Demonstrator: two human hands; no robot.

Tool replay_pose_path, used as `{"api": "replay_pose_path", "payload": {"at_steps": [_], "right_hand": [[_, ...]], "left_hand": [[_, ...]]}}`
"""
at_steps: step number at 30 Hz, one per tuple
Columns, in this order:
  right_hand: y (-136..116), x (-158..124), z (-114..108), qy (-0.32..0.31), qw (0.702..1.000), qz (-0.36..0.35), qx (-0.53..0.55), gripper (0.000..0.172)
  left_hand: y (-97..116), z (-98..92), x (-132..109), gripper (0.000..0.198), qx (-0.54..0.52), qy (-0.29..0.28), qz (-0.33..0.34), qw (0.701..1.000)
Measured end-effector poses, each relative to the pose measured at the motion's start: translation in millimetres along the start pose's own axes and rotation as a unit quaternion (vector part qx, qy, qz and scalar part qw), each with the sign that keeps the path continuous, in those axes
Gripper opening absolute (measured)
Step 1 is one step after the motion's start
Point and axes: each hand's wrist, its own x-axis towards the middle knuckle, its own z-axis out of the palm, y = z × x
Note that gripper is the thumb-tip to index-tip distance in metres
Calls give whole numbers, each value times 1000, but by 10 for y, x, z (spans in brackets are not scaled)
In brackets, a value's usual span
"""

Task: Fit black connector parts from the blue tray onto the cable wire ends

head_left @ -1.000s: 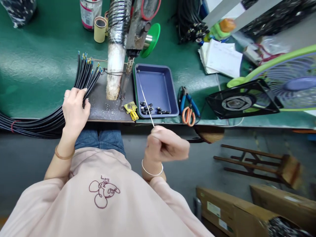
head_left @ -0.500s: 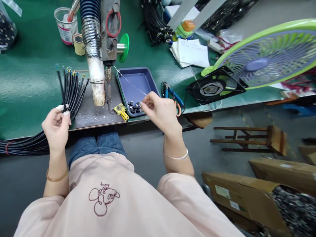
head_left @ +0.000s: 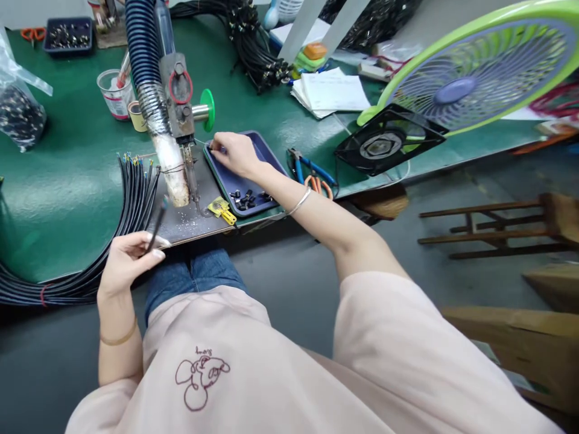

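My left hand (head_left: 131, 259) is closed near the bench's front edge, pinching one black cable (head_left: 157, 228) whose stripped end points up. Beside it a bundle of black cables (head_left: 136, 199) with coloured wire ends lies on the bench. My right hand (head_left: 235, 155) is over the far left side of the blue tray (head_left: 266, 158), fingers pinched on a thin solder wire (head_left: 199, 142) beside the soldering machine (head_left: 183, 114). Its fingertips are partly hidden. Several small black connectors (head_left: 244, 199) lie in the tray's near end. Below the machine's tip is a dark plate (head_left: 199, 224) with solder specks.
A ribbed hose (head_left: 142, 54) hangs beside the machine. Yellow tweezers-like tool (head_left: 222, 210) lies by the tray; blue-handled pliers (head_left: 312, 169) and orange-handled scissors (head_left: 319, 185) lie right of it. A small black fan (head_left: 382, 144) and green fan (head_left: 456, 90) stand right.
My right hand has moved left and away from me, to the tray's far left side, shortening the visible solder wire. My left hand has moved right and nearer me with its cable, apart from the bundle.
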Motion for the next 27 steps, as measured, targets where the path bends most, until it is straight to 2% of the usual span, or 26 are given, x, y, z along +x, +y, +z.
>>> {"api": "replay_pose_path", "payload": {"at_steps": [2, 4, 5, 7, 8, 10, 11, 13, 15, 17, 19, 22, 24, 27], "right_hand": [[-15, 40, 19, -21, 1000, -12, -4, 15], [-25, 50, 17, -34, 999, -6, -11, 16], [-25, 43, 5, -38, 999, 2, -12, 17], [-11, -2, -55, -29, 999, 21, -5, 17], [2, -44, -106, -13, 999, 29, 7, 17], [22, -177, -258, 50, 996, 46, 52, 17], [21, -271, -358, 90, 991, 53, 87, 16], [-27, -511, -588, 141, 970, 58, 190, 15], [-148, -799, -817, 150, 940, 71, 298, 17], [-322, -1092, -982, 138, 916, 87, 366, 25], [-499, -1347, -1031, 109, 897, 94, 418, 30], [-700, -1603, -894, 72, 864, 90, 490, 28], [-795, -1690, -727, 90, 858, 101, 496, 23], [-923, -1729, -488, 151, 876, 89, 450, 13]], "left_hand": [[105, 60, 23, 17, 9, -154, -1, 988], [197, 184, 61, 23, -15, -289, 10, 957], [231, 267, 77, 27, -20, -341, 9, 940], [260, 452, 94, 25, -37, -390, 3, 920], [248, 543, 91, 22, -47, -378, -1, 925], [168, 687, 71, 24, -81, -304, -53, 948], [105, 733, 58, 28, -109, -245, -89, 959], [-43, 765, 33, 33, -175, -74, -108, 976], [-183, 737, 20, 30, -206, 90, -87, 971], [-278, 688, 21, 26, -214, 192, -66, 955], [-317, 660, 34, 26, -215, 238, -59, 945], [-298, 696, 74, 25, -212, 239, -68, 945], [-265, 759, 106, 26, -197, 219, -70, 953], [-228, 859, 138, 26, -177, 175, -88, 964]]}}
